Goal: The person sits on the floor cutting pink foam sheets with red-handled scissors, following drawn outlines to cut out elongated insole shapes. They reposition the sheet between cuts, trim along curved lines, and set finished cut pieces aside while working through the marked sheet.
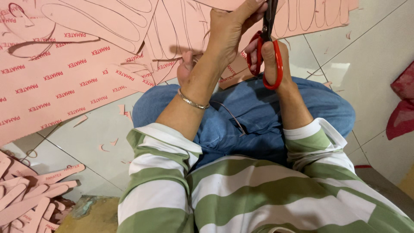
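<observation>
**Inspector:** Right hand (268,56) has its fingers threaded through the red loops of the scissors (266,43), closed about the handles; the dark blades run up out of view.

**Clerk:** And the other hand?

**Inspector:** Left hand (230,28) pinches the edge of a pink sheet (181,26), thumb on top, just beside the blades. A thin bracelet (192,102) sits at that wrist.

**Clerk:** Where does the sheet lie?

**Inspector:** Beyond the knees, over the pale tiled floor (366,56), marked with drawn outlines. A larger printed pink sheet (56,86) lies to the left.

**Clerk:** Anything else?

**Inspector:** A pile of cut pink strips (30,194) at lower left, well apart from both hands. Small offcuts dot the tiles.
</observation>
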Available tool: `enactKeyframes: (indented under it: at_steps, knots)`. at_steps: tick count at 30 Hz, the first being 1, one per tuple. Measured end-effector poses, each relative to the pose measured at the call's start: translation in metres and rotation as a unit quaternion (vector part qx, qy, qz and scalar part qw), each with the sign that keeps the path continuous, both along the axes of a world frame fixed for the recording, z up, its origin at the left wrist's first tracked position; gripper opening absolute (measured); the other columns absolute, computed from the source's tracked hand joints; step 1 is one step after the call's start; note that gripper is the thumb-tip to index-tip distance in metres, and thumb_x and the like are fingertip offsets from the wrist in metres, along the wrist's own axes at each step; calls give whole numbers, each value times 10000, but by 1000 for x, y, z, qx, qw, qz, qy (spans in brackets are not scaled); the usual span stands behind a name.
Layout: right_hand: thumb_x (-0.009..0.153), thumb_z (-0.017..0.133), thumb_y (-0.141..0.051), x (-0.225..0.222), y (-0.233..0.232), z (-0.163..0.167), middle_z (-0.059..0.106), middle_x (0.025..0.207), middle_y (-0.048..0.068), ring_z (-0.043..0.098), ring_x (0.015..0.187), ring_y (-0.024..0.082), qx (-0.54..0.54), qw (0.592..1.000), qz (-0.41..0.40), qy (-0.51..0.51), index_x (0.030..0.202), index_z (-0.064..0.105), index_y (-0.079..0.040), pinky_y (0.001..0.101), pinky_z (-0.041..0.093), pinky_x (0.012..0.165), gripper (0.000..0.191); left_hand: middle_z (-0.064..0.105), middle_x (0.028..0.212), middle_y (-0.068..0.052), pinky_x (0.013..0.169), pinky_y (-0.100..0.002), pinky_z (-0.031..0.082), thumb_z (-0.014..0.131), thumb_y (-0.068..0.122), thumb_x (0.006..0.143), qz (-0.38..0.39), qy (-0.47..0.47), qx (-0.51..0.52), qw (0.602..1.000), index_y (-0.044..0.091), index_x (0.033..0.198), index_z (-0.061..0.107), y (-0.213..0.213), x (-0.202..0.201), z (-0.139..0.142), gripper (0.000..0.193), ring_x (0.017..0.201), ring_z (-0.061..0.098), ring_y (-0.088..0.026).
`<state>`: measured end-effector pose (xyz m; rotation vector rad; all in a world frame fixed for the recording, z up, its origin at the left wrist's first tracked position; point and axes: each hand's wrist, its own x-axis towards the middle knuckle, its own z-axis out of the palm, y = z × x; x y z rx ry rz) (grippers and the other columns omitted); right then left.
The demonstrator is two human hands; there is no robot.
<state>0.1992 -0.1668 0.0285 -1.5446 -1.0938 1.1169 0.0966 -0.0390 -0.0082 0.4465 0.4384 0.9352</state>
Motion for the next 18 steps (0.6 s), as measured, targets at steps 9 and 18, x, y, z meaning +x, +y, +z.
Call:
enactKeyframes:
  at_steps: [9, 18]
  knots:
    - [980, 473, -806, 9, -3, -2, 555, 737, 58, 582, 636, 157, -11, 1000, 5, 27, 922, 606, 7, 282, 473, 555, 826, 784, 914, -159, 879, -372, 649, 788, 93, 916, -8, 6, -9, 1000, -60, 1006, 777, -1, 2, -8, 177, 852, 772, -226]
    - [1064, 494, -685, 27, -9, -26, 537, 608, 51, 510, 493, 140, -17, 999, -22, -41, 834, 602, -8, 278, 368, 461, 723, 773, 877, -172, 812, -363, 653, 774, 64, 900, 12, 30, -14, 999, -89, 951, 766, 2, 11, -17, 162, 800, 767, -228]
